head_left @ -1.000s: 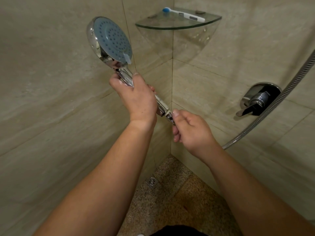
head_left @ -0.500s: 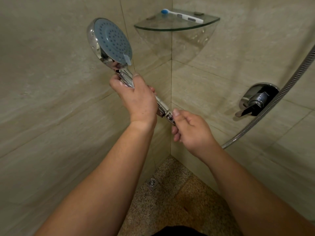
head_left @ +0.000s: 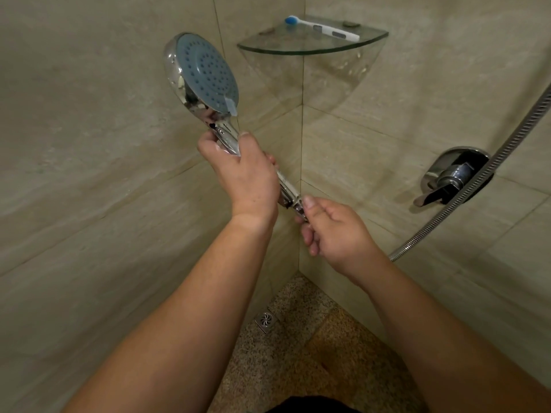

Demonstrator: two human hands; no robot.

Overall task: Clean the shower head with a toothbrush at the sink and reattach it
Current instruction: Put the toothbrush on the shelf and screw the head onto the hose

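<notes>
Head view looks down into a tiled shower corner, with both bare forearms reaching in from below; the left hand (head_left: 249, 178) is wrapped around the chrome handle of the shower head (head_left: 205, 76), its grip pressed tight about the upper part of the handle just under the round face; that face — grey-blue, dotted with nozzles — is raised up and to the left, tilted toward the camera. The right hand (head_left: 335, 231) sits lower and to the right, at the bottom end of the handle, thumb and fingers pinching the metal fitting where the handle meets the hose (head_left: 477, 186); the two hands lie close together along the one slanted line of the handle, not touching. Behind the right wrist the ribbed metal hose emerges and curves up and away to the right edge, passing in front of the chrome mixer valve (head_left: 453, 177) set in the right wall. High in the corner a glass shelf (head_left: 366, 41) carries the toothbrush (head_left: 322, 27) — white handle, blue head — lying flat with the head pointing left, well apart from both hands. Below, a small square drain (head_left: 265, 320) sits in the speckled floor (head_left: 298, 368) near the corner; beige tile walls (head_left: 89, 174) fill either side.
</notes>
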